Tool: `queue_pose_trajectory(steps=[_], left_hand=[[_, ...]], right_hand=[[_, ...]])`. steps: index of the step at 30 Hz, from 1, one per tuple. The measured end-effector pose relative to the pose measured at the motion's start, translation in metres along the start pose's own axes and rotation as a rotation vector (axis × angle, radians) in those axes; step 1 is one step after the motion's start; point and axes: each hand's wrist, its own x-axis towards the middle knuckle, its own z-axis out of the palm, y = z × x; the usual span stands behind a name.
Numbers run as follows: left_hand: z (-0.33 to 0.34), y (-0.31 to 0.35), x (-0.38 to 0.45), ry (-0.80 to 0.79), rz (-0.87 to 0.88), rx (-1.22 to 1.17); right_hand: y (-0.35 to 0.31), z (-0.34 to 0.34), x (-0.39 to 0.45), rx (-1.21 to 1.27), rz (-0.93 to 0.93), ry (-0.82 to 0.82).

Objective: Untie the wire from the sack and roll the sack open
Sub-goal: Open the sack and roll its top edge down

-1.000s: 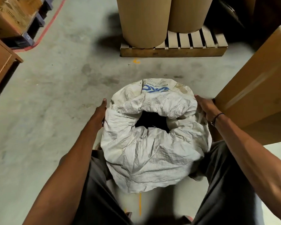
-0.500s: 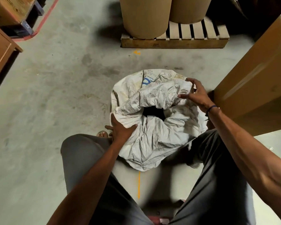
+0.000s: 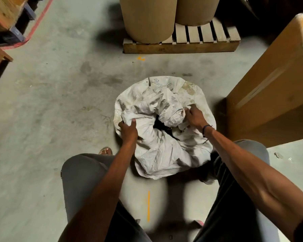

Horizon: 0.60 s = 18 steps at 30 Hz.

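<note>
Head view looks down on a white woven sack [image 3: 164,137] standing on the grey concrete floor [image 3: 59,102] between the person's bent knees, its fabric rumpled and stained, with printed lettering on the far rim; the left hand [image 3: 128,130] grips the near-left edge of the rolled fabric, its fingers [image 3: 133,123] clenched on a fold with the thumb lying on top; the right hand [image 3: 196,117] is closed on a bunched wad of fabric at the right side of the mouth, knuckles up, and a dark band [image 3: 205,129] circles that wrist; between the two sets of fingers lies the sack's dark opening [image 3: 160,124], narrow and partly covered by the wad the right fingers hold; a thin strand shows at the edge of the opening, too small to say whether it is the wire; beyond the fingers, well apart from the sack, a wooden pallet [image 3: 182,44] carries two large brown paper rolls [image 3: 147,18]; to the right of the right fingers, near the sack but not touching it, a tall cardboard box [image 3: 273,81] leans into view; nearer the person than the fingers, a short orange line [image 3: 148,205] marks the floor between the dark trouser legs; just left of the left forearm a sandalled foot [image 3: 105,151] peeks out beside the knee.
</note>
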Motion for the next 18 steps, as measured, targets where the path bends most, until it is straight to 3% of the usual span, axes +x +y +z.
queue_pose_trajectory(steps=[4,7,10,13,16,18], left_hand=[[-0.041,0.048,0.062,-0.259,-0.124,-0.249],[-0.089,0.094,0.089,-0.316,-0.130,-0.307],[-0.106,0.114,0.098,-0.362,-0.130,-0.140],[-0.089,0.119,0.084,-0.393,-0.125,0.188],[-0.076,0.106,0.076,-0.211,-0.028,0.577],[-0.067,0.095,0.066,-0.126,0.151,0.798]], right_hand=[[-0.006,-0.049,0.027,0.342,0.094,0.075],[0.001,-0.116,0.047,0.486,0.249,0.246],[-0.008,-0.142,0.045,0.576,0.343,0.274],[-0.025,-0.134,0.040,0.614,0.357,0.145],[-0.035,-0.117,0.026,0.617,0.346,0.121],[-0.041,-0.106,0.013,0.611,0.359,0.108]])
